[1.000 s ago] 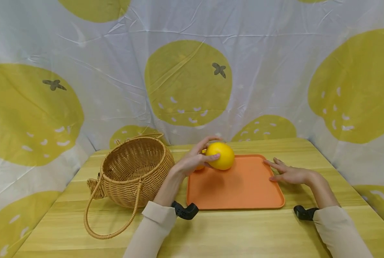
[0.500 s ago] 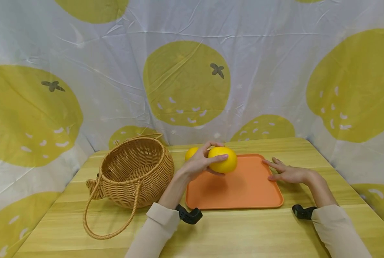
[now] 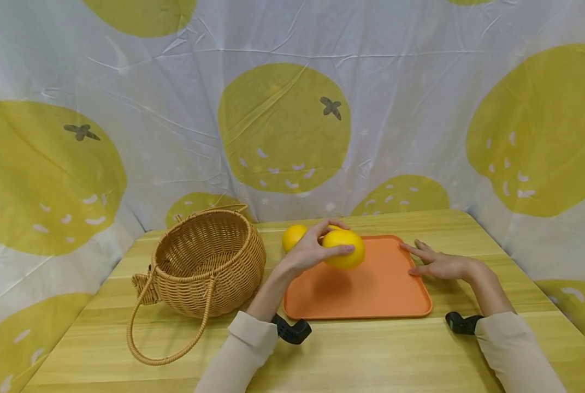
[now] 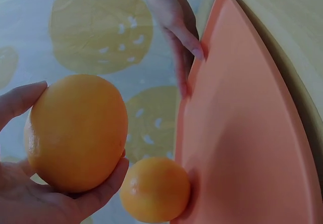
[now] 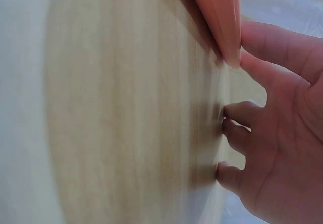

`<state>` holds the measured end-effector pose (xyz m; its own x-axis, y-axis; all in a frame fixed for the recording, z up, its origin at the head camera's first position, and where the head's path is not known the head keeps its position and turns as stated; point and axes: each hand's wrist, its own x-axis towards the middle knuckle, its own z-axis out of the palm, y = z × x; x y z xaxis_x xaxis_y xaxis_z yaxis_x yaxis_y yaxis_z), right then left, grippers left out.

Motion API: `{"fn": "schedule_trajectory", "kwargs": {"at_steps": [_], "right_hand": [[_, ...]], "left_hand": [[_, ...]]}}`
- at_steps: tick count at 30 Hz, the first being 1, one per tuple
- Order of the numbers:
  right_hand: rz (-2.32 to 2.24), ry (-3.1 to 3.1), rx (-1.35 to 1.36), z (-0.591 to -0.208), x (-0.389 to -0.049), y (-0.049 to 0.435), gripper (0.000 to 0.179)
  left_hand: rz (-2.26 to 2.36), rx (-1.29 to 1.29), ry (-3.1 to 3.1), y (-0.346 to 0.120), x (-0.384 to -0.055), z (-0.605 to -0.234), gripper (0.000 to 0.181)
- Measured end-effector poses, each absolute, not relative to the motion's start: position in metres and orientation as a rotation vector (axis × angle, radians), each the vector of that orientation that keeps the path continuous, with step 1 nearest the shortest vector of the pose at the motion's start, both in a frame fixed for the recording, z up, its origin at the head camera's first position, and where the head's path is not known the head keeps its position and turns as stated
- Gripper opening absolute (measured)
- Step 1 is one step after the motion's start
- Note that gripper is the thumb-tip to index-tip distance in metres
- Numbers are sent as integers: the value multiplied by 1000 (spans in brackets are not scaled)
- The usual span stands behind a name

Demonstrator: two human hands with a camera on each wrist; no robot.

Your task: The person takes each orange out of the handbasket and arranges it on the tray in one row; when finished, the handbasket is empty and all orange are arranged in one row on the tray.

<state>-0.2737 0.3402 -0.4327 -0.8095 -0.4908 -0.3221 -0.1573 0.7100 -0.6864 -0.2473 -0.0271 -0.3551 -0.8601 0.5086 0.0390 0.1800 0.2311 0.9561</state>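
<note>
My left hand (image 3: 308,252) grips a large yellow-orange orange (image 3: 345,249), thumb on the near side and fingers curled over the far side. It is held above the orange-coloured tray (image 3: 371,289), with a shadow on the tray below. In the left wrist view the held orange (image 4: 78,133) fills the space between thumb and fingers. Another orange (image 3: 293,237) shows left of the hand, by the tray's back left corner. My right hand (image 3: 442,266) rests at the tray's right side, fingers mostly straight. In the right wrist view, two fingertips touch the tray's edge (image 5: 219,17); the other fingertips rest at the table.
A round wicker basket (image 3: 245,267) stands left of the tray, its inside visible, with its handle (image 3: 174,358) folded down toward the front. The wooden table (image 3: 371,355) ends at a fruit-print cloth (image 3: 395,120) hanging behind it.
My left hand has carried the held orange slightly right and toward me, lower in the head view. The orange behind it now shows more. The right hand stays at the tray edge.
</note>
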Motion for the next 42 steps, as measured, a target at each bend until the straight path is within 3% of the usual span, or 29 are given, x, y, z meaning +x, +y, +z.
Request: {"fn": "schedule_trajectory", "kwargs": {"at_steps": [7, 16, 22, 36, 42], "right_hand": [[-901, 2426, -490, -432, -273, 339, 102], [-937, 2388, -549, -424, -268, 336, 87], [-944, 2382, -542, -418, -265, 333, 87], [-891, 2427, -469, -427, -271, 339, 92], [-986, 2347, -510, -417, -265, 332, 88]], "left_hand": [[1671, 714, 2199, -20, -246, -360, 46], [1707, 509, 2192, 0, -243, -371, 45], [1722, 478, 2089, 16, -238, -379, 41], [1575, 585, 2511, 61, -232, -395, 48], [1533, 461, 2606, 84, -238, -398, 47]]}}
